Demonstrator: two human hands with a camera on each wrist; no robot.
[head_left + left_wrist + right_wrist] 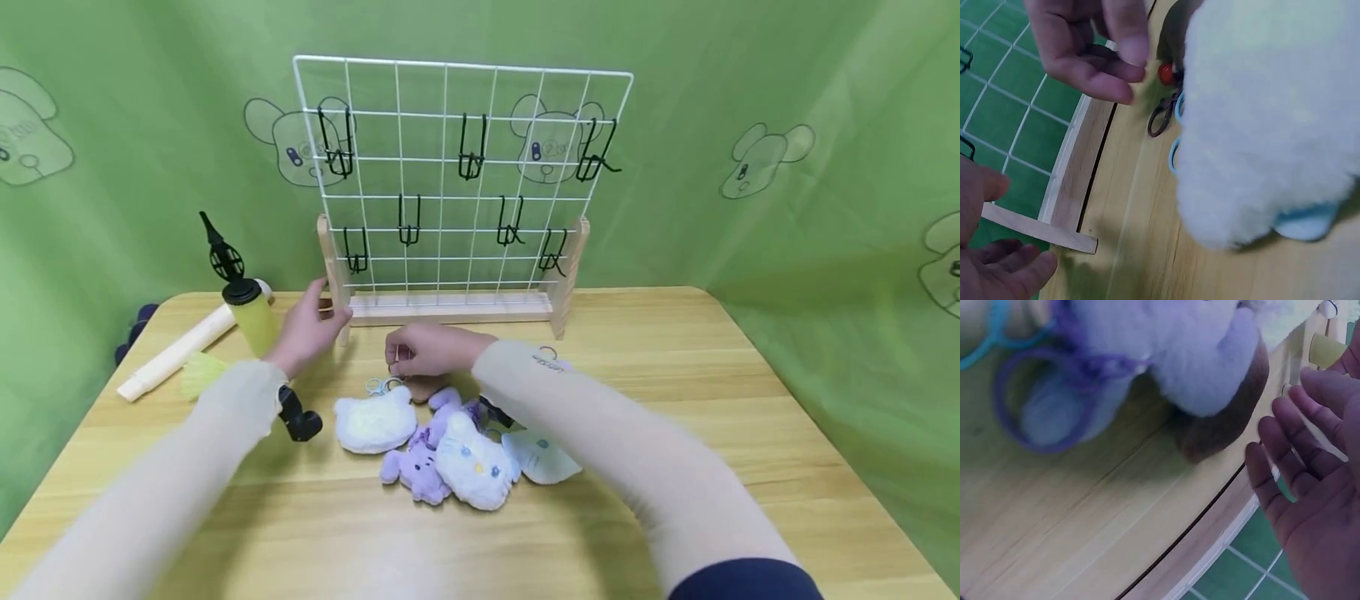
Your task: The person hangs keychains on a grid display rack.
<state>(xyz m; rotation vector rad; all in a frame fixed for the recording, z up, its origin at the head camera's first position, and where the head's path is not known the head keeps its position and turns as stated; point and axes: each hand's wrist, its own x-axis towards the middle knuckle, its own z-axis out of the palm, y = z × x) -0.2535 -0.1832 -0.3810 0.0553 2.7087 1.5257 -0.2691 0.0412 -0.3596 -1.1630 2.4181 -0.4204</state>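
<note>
My left hand [309, 327] is beside the left wooden upright [333, 262] of a white wire grid rack [442, 158]. In the left wrist view its thumb and fingers are spread on either side of the wooden foot [1041, 230]; whether they touch it I cannot tell. Just above a brown plush [425, 388], mostly hidden, hovers my right hand [431, 348]. Its fingers are loosely bent and hold nothing in the right wrist view. Near it lie a white plush pouch [375, 422], purple plush keychains [420, 473] and a white cat-faced plush [476, 467]. A dark clasp [1160, 119] shows beside blue rings.
Several black hooks [471, 158] hang on the grid. At the left stand a yellow cup with a black lid [255, 321] and lie a cream roll [180, 350] and a pale green item [201, 375]. A pale plush [543, 457] is partly under my right sleeve.
</note>
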